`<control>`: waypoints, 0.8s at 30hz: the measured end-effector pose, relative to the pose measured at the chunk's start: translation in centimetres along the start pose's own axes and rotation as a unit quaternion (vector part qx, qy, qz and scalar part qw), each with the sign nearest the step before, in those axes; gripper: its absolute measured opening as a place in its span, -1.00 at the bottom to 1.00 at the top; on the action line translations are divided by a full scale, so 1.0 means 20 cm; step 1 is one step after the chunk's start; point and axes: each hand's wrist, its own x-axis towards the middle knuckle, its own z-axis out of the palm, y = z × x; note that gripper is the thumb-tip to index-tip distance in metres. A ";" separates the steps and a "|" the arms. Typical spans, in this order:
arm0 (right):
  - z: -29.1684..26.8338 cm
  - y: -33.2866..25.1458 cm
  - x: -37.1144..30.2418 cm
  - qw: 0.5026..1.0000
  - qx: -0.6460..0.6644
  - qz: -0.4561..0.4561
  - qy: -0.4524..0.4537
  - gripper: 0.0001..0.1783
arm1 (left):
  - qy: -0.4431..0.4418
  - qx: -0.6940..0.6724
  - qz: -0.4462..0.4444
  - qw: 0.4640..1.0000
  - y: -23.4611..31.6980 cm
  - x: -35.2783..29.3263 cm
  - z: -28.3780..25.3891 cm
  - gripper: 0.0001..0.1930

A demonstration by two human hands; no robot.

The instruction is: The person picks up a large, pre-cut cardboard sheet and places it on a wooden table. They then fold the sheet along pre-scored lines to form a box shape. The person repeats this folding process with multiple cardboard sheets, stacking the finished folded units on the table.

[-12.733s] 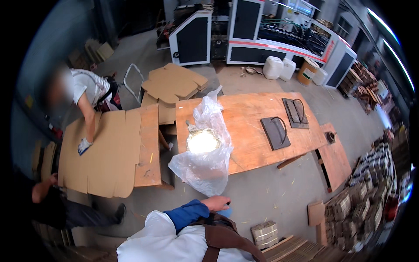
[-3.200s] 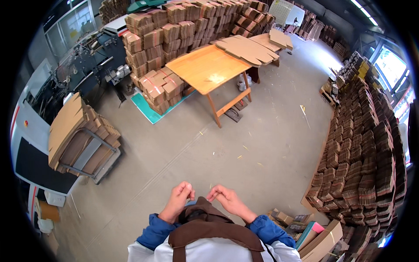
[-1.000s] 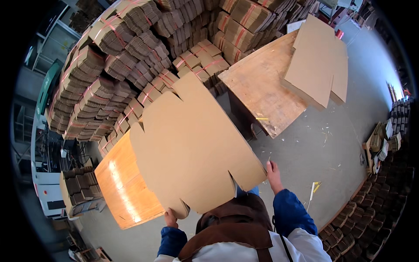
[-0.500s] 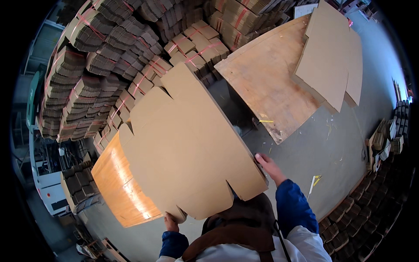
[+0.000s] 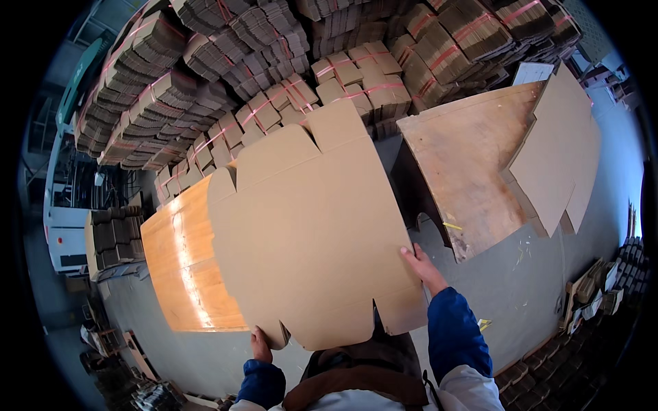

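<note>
Mid-view, over the orange desk (image 5: 178,267) and past its near edge: notched cardboard sheet (image 5: 312,240). Left hand (image 5: 261,346) grips near-left corner, right hand (image 5: 426,270) the right edge; fingers underneath hidden. Looks like positioning; next move probably calls for both edges kept level. Versus half a second ago: sheet squarer to body, same grips, brown desk (image 5: 473,171) further right in view.

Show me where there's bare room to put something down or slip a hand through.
Free: the near table, left of the cardboard; the far table, between its left edge and the sheets, bar a yellow strip; and the gap between cardboard and far table. Crowded: the bundles packed behind, and the near table's right part, hidden by cardboard.
</note>
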 end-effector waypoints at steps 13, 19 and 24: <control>0.06 -0.31 0.33 0.937 -0.219 -0.251 0.106 -0.10 | 0.152 0.243 0.103 0.953 0.12 0.19 -0.10 -0.29; 0.21 -0.52 0.48 0.913 -0.303 -0.255 0.096 -0.12 | 0.120 0.165 0.107 0.973 0.26 0.35 0.00 -0.32; 0.24 -0.55 0.47 0.896 -0.358 -0.238 0.115 -0.13 | 0.054 0.151 0.127 0.979 0.32 0.31 0.09 -0.50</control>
